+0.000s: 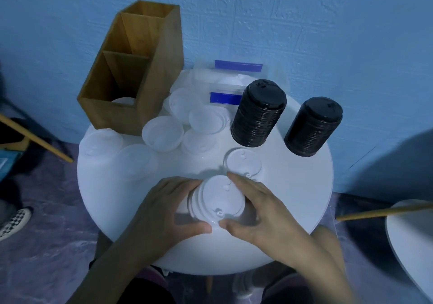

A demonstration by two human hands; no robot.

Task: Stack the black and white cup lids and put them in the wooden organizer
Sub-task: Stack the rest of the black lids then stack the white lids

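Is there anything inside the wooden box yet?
Not empty. A white lid shows low in the wooden organizer's nearest compartment. The two compartments behind show only wood; their bottoms are hidden.

A black lid stack (259, 114) and a second black stack (314, 127) are stood right of the wooden organizer (159, 69); a white lid stack (218, 196) is tilted in front.

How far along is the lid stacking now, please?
Roughly midway. Two black lid stacks stand finished on the table, and something white sits in the wooden organizer's front compartment. The left hand and right hand hold a white lid stack. Loose white lids lie around it; neither black stack is in the organizer.
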